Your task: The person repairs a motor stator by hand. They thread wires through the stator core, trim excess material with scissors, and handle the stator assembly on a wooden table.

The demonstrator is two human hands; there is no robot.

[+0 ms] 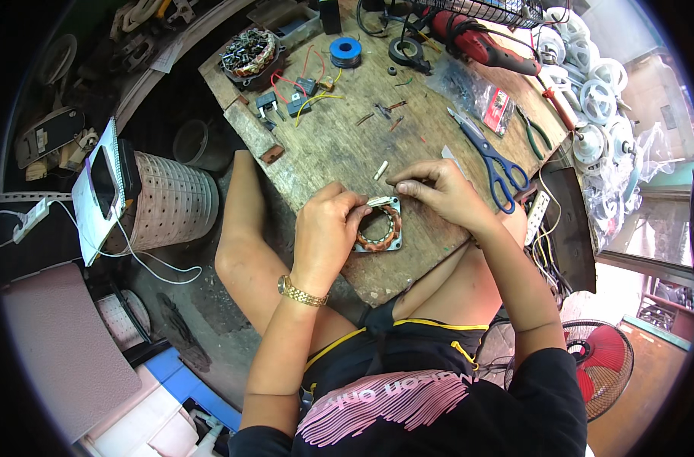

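the stator (393, 231) is over the tabletop's (332, 145) near end, the left grip (328, 217) at its ten o'clock, the right grip (438, 196) at two. on the tabletop, seen from the stator: a wire spool (345, 55) at twelve, a motor core (248, 55) at eleven, a wooden block (249, 131) at ten on the edge, a power tool (476, 44) at one, scissors (480, 145) at two with pliers (527, 123) just beyond. off the tabletop, a basket (172, 196) stands at nine and a fan (600, 369) at four.

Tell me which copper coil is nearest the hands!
The ring-shaped coil at the left hand, at the front of the bench. The other coil sits at the far left corner.
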